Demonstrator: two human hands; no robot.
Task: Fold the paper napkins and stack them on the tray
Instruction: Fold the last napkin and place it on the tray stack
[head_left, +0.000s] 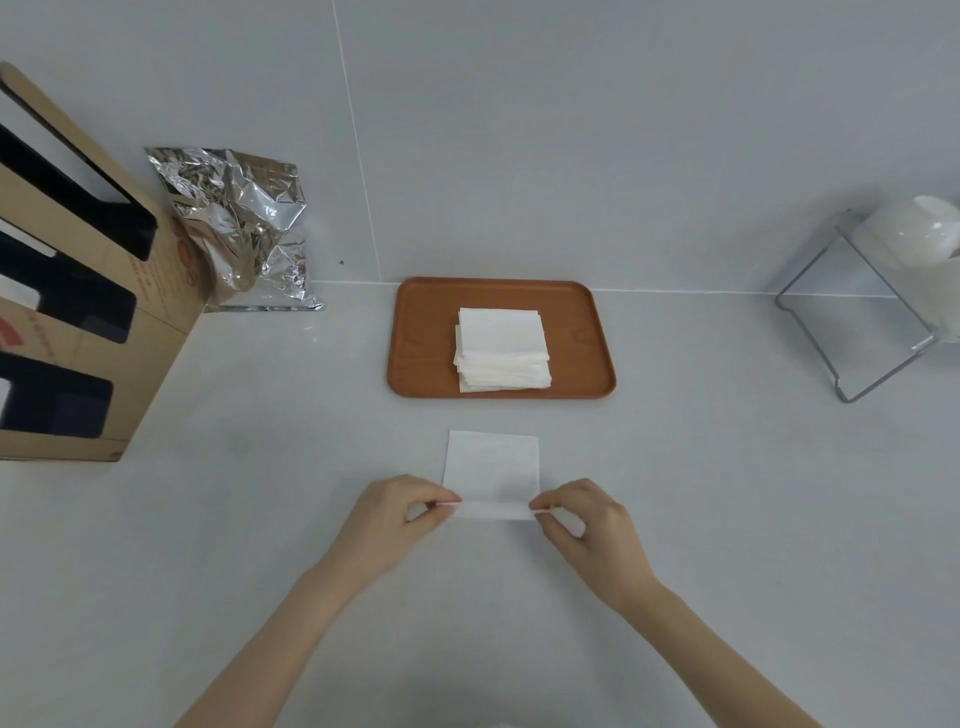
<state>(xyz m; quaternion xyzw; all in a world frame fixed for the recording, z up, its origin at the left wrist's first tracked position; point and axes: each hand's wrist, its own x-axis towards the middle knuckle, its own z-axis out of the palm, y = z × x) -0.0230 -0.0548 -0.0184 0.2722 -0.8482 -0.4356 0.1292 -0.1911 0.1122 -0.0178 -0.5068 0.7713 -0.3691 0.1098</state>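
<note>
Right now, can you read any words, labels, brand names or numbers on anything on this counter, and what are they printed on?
No text can be read.
Brown cardboard box with black cut-outs: reddish round marks and lines of small print on its side, too blurred to read.
Crinkled silver foil bag: no print visible.
Brown rectangular tray, stack of folded white paper napkins, and white napkin pinched by left hand and right hand: blank.

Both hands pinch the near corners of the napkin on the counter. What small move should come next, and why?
Probably carry the near edge forward onto the far edge to fold the napkin in half. The left hand and right hand each pinch a near corner, already lifted, while the rest lies flat. The stack on the tray holds smaller folded pieces, so this one likely needs folding first.
</note>
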